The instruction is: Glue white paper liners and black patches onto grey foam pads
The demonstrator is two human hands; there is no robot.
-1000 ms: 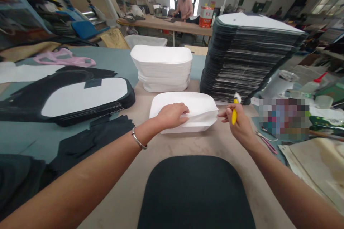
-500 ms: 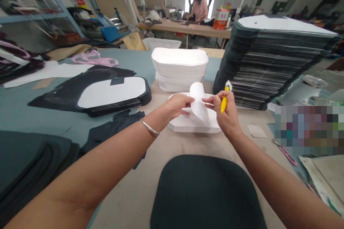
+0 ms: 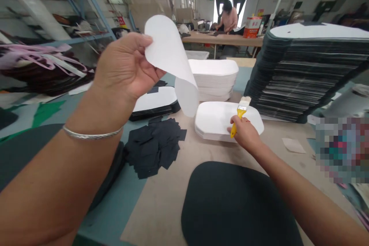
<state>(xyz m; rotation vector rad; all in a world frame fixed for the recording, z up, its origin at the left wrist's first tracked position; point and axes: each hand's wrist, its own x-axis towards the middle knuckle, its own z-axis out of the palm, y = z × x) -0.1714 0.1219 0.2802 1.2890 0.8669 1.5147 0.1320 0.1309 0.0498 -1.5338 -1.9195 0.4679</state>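
My left hand [image 3: 129,61], raised at left of centre, pinches a curled white sheet [image 3: 173,54] by its edge. The sheet droops down to the right. My right hand [image 3: 245,128] is closed round the yellow handle of a paintbrush [image 3: 238,117], bristles up and pale. That hand is over the near edge of a low stack of white oval sheets [image 3: 213,117]. In front of me lies a dark rounded panel [image 3: 233,203] on brown board. A taller stack of white sheets [image 3: 215,78] stands behind the low one.
A tall stack of dark panels [image 3: 302,73] rises at right. Small black pieces [image 3: 157,146] lie heaped left of centre. Behind them is a short stack of white-topped dark panels [image 3: 157,100]. A person [image 3: 229,15] stands at a far table [image 3: 207,38] with a red can [image 3: 252,27].
My left hand has lifted the white sheet off the low stack, up and to the left. My right hand has let go of the sheet and still holds the brush. The view has shifted left.
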